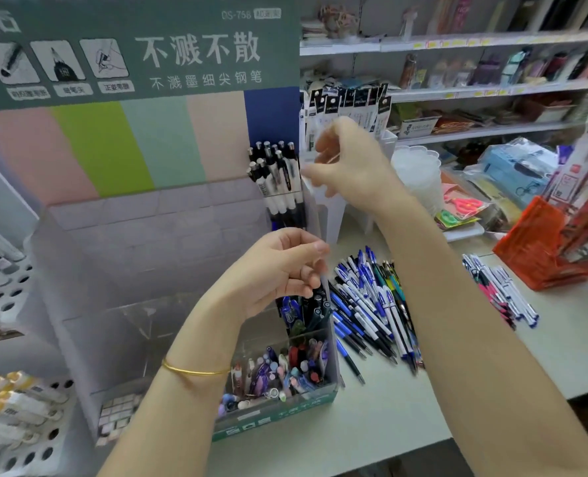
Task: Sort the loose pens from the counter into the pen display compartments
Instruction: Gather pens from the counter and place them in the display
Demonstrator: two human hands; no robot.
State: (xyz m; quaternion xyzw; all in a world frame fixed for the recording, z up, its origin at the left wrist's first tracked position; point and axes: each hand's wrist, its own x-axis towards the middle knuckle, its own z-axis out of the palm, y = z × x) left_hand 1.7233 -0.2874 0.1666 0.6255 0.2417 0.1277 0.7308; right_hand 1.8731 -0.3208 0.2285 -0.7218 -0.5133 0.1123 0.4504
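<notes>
The tiered pen display [155,235] stands at the left of the counter. Its top right compartment holds white-and-black pens [279,180], a lower one dark pens [316,308], and the front one mixed coloured pens [285,370]. A pile of loose blue, white and black pens [371,304] lies on the counter right of the display. My left hand [279,270] has thumb and fingers curled round the thin clear right wall of the display. My right hand [351,163] hovers, blurred, beside the top compartment with fingers curled; whether it holds a pen is unclear.
A smaller bunch of pink and white pens [502,290] lies further right. An orange stand [540,246] of packaged pens, packets with scissors [464,208] and a white tub [416,177] crowd the back of the counter. White racks of pens [7,407] stand at the left. Shelves of stock run behind.
</notes>
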